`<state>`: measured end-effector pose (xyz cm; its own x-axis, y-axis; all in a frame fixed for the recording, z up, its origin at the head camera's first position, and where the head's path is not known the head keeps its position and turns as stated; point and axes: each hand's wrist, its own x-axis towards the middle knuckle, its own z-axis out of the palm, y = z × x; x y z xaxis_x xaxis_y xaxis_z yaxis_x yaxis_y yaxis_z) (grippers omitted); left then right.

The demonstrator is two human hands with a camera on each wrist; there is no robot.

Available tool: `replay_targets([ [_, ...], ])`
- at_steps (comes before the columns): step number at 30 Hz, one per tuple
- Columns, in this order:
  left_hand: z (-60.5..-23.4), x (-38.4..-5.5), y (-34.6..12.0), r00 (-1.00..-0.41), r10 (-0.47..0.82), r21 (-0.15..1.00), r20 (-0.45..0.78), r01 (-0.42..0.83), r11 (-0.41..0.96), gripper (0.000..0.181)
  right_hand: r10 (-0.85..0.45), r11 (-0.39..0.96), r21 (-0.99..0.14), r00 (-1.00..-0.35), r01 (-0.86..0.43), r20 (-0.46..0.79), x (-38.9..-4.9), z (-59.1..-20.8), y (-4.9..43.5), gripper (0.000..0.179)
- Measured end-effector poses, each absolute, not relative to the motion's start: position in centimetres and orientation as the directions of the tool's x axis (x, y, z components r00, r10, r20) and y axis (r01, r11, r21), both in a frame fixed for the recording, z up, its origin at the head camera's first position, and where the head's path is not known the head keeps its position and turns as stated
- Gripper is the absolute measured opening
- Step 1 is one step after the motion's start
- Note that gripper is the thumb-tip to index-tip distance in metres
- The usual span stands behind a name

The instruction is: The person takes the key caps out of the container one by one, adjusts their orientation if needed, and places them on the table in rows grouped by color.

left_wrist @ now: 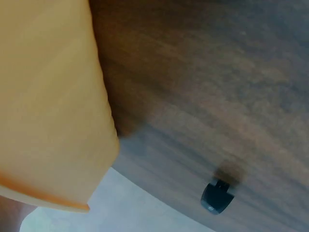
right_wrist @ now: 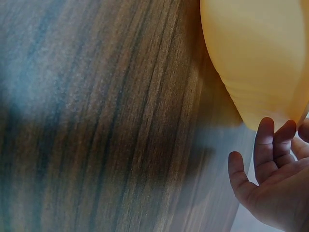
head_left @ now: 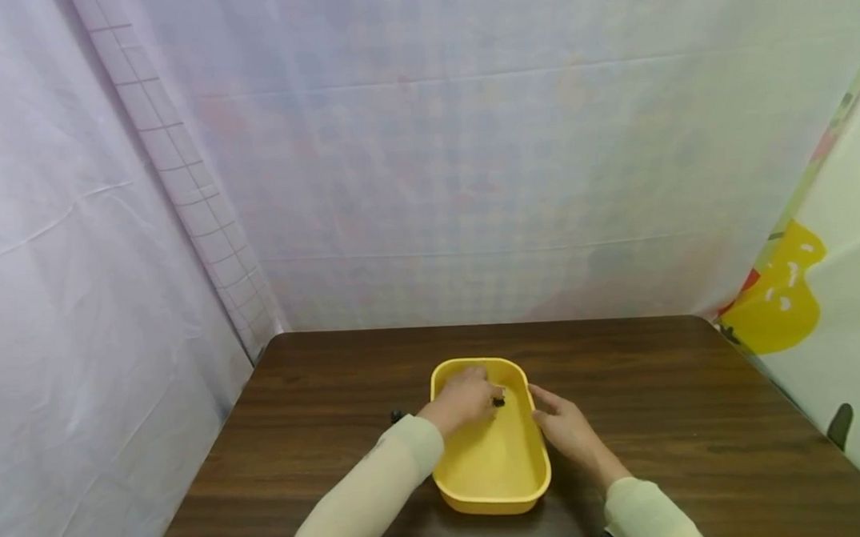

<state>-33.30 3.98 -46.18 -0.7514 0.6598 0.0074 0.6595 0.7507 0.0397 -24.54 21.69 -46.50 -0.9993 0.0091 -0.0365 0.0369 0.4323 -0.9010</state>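
Note:
A yellow rectangular basin (head_left: 492,458) with rounded corners stands on the table. Reaching over its left wall, my left hand (head_left: 468,397) is inside it, fingers bent around a small black-and-white thing (head_left: 499,400) whose kind I cannot tell. My right hand (head_left: 568,431) is at the right side of the basin, fingertips at the rim. In the right wrist view the right hand's fingers (right_wrist: 264,145) are loosely spread against the outer wall. The left wrist view shows the basin's outer wall (left_wrist: 48,96); the left hand's fingers are hidden there.
Left of the basin, a small black piece (left_wrist: 217,197) with a narrow neck lies on the dark wood-grain table (head_left: 334,393). Pale cloth curtains (head_left: 426,180) hang behind and at both sides of the table.

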Motion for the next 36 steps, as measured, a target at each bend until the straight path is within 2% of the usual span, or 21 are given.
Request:
replay_targets([
  [5,-46.3,-33.1,4.1,-0.741,0.671,0.023,0.005,0.671,0.741,0.028,0.008,0.423,-0.905,-0.999,0.043,-0.044,-24.6,-46.5,21.7,0.05],
  [10,-46.5,-33.1,4.4,-0.753,0.658,0.013,-0.014,0.657,0.753,0.033,0.007,0.423,-0.905,-0.999,0.046,-0.047,-24.6,-46.5,21.7,0.05],
  [15,-46.7,-33.2,4.7,-0.754,0.657,-0.005,-0.025,0.657,0.754,0.015,0.006,0.419,-0.907,-0.999,0.031,-0.031,-24.6,-46.5,21.6,0.05],
  [25,-46.6,-33.1,5.0,-0.752,0.658,-0.005,-0.028,0.659,0.752,0.01,0.01,0.424,-0.905,-1.0,0.031,-0.03,-24.4,-46.4,21.6,0.05],
  [29,-46.5,-33.1,4.7,-0.747,0.665,0.095,0.007,0.663,0.743,0.014,0.009,0.425,-0.905,-1.0,0.027,-0.025,-24.4,-46.5,21.6,0.05],
  [36,-46.0,-33.0,3.8,-0.781,0.624,0.395,-0.002,0.572,0.719,0.021,0.01,0.423,-0.905,-1.0,0.029,-0.027,-24.5,-46.6,21.7,0.05],
])
